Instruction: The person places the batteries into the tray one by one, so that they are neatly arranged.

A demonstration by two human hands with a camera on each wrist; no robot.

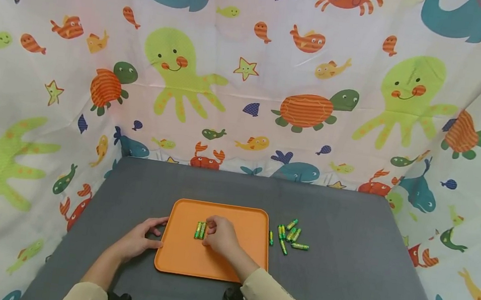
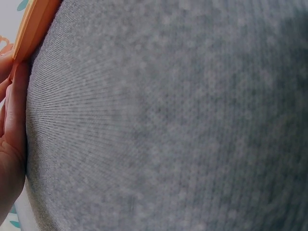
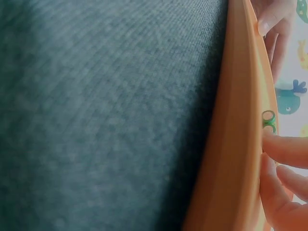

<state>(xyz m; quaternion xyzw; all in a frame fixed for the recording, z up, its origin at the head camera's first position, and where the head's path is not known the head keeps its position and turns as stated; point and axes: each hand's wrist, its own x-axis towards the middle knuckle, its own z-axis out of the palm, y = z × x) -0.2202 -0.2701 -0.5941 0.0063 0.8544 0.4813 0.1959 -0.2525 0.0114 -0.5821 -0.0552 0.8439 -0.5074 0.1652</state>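
Two green batteries [image 1: 198,230] stand side by side on the orange tray [image 1: 182,258], left of its middle. My right hand [image 1: 222,237] is over the tray, with thumb and fingers bent and fingertips right at the right-hand battery of the pair, seeming to pinch it. In the right wrist view, the round ends of the batteries [image 3: 268,116] show just beside the fingertips [image 3: 276,144]. The palm side of this hand is hidden in the head view. My left hand [image 1: 138,238] rests at the tray's left edge, fingers loosely extended and touching the rim.
Several more green batteries [image 1: 292,234] lie loose on the grey tabletop [image 1: 332,281], right of the tray; one is close by the tray's right rim. A curtain [image 1: 237,99] printed with sea animals hangs behind the table and along its sides.
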